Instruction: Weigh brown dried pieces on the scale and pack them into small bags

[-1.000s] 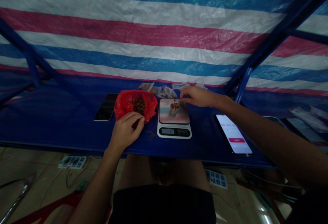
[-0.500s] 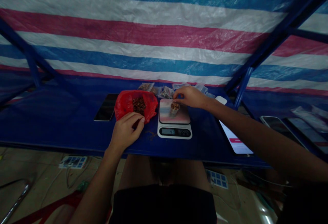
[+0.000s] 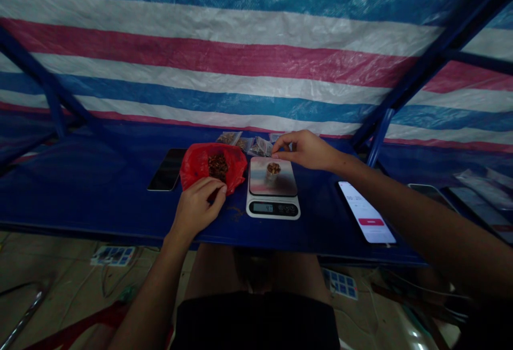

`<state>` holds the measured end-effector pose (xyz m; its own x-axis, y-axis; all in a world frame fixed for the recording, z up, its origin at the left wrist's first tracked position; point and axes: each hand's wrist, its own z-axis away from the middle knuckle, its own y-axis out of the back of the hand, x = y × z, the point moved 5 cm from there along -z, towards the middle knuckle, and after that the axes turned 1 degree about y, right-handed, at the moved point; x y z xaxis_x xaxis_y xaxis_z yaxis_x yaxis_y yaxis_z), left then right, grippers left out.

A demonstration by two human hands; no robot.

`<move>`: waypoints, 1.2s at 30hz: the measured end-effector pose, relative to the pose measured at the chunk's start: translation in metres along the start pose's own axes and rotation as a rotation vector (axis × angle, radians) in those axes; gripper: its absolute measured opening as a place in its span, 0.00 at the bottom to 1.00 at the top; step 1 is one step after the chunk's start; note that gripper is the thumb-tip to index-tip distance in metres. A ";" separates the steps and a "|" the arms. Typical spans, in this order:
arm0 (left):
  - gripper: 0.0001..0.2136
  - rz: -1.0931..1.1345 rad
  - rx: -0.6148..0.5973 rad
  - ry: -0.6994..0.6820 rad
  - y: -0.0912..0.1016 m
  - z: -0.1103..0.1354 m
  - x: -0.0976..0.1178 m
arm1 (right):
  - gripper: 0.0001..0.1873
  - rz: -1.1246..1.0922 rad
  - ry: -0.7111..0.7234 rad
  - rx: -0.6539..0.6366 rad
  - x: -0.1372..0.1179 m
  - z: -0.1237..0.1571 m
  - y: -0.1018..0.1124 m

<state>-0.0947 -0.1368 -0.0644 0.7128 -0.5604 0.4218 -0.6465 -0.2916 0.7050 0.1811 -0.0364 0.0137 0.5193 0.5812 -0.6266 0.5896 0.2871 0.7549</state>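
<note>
R forearm has lifted off the white-screen smartphone since the earlier frame, so that phone now shows whole at 3 o'clock from the scale. Nearest: L hand rests on the near edge of a crumpled red plastic bag, its fingers curled against the plastic; can't tell if they're gripping. Bag holds dark reddish-brown shreds and sits at 9 o'clock from a white digital kitchen scale. Small pale cup of brown pieces stands upright mid-platform on the scale. R hand hovers over the scale's far edge, fingers bunched in a loose pinch, tips near the 11 o'clock corner; can't tell if anything's held. Further on the blue worktop: black smartphone at 9 o'clock from the bag, small clear plastic bags of dark pieces at 12 o'clock. Behind, a striped red, white and blue tarp.
</note>
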 end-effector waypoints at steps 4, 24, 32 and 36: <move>0.11 0.000 0.001 0.004 0.000 0.000 0.001 | 0.09 0.051 0.041 -0.076 -0.011 -0.001 -0.004; 0.11 0.020 0.003 0.015 0.001 0.001 0.000 | 0.11 0.090 0.207 -0.145 -0.020 0.014 -0.001; 0.11 -0.003 0.004 -0.019 0.000 0.001 0.000 | 0.09 0.073 0.196 -0.129 -0.011 0.017 -0.007; 0.10 -0.023 0.019 -0.032 0.000 0.002 0.000 | 0.10 0.047 0.172 -0.082 -0.015 0.017 0.000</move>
<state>-0.0955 -0.1382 -0.0653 0.7186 -0.5777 0.3871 -0.6354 -0.3195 0.7030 0.1839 -0.0581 0.0203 0.4276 0.7151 -0.5530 0.5107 0.3136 0.8005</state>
